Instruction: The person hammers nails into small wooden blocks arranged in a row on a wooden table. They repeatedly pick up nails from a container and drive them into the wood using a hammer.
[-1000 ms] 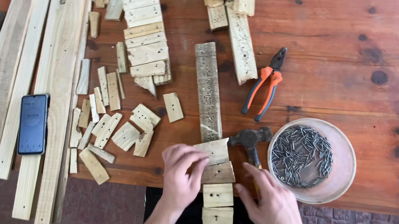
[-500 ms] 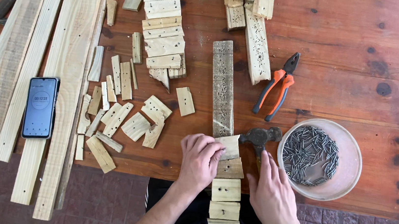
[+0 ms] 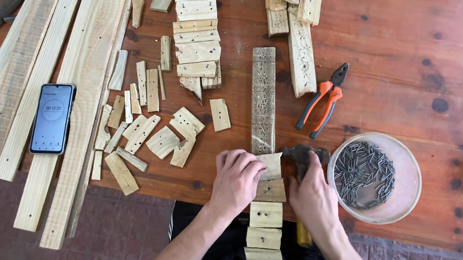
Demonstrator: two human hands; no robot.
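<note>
At the near edge of the bench (image 3: pixel 457 50), my left hand (image 3: pixel 236 177) presses flat on a small wood block (image 3: pixel 269 165) atop the slat (image 3: pixel 263 99), my right hand (image 3: pixel 312 197) grasps the hammer (image 3: pixel 301 154), so I judge nailing comes next, needing a nail from the bowl (image 3: pixel 408 166).
</note>
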